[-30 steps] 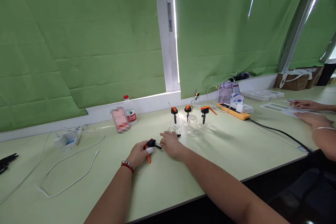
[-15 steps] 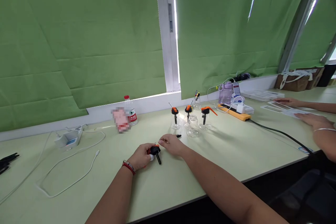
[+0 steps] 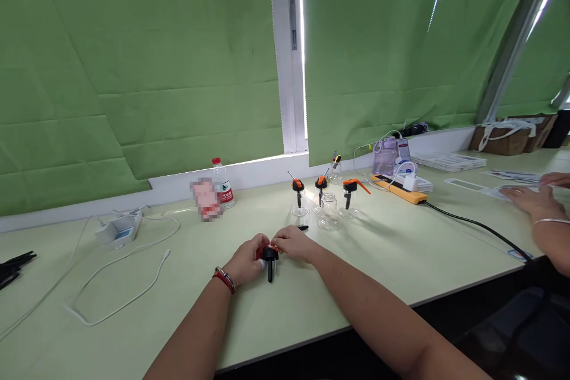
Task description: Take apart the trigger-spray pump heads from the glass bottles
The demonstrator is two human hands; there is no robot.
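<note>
Green blinds (image 3: 178,59) form the background beyond the hands, above a pale tabletop (image 3: 378,273). The left hand (image 3: 249,258) is closed around the side of a black lid (image 3: 269,254), which lies between the two hands; its dark stem (image 3: 269,273) and a thin rod (image 3: 276,267) point towards the wearer. The right hand (image 3: 291,242) is narrow, its fingertips gathered at the lid's orange top (image 3: 274,247); whether they pinch it cannot be told. Just beyond the right hand lies a small dark piece (image 3: 303,227); farther out stand an open glass jar (image 3: 328,218) and, behind and to either side of it, lidded glass jars (image 3: 300,199). For good handling, the left grip should probably stay firm on the rim, leaving the orange top free, while the right fingertips work lightly and squarely, without bending the rod. Keeping the stem clear of the tabletop would likely prevent twisting.
</note>
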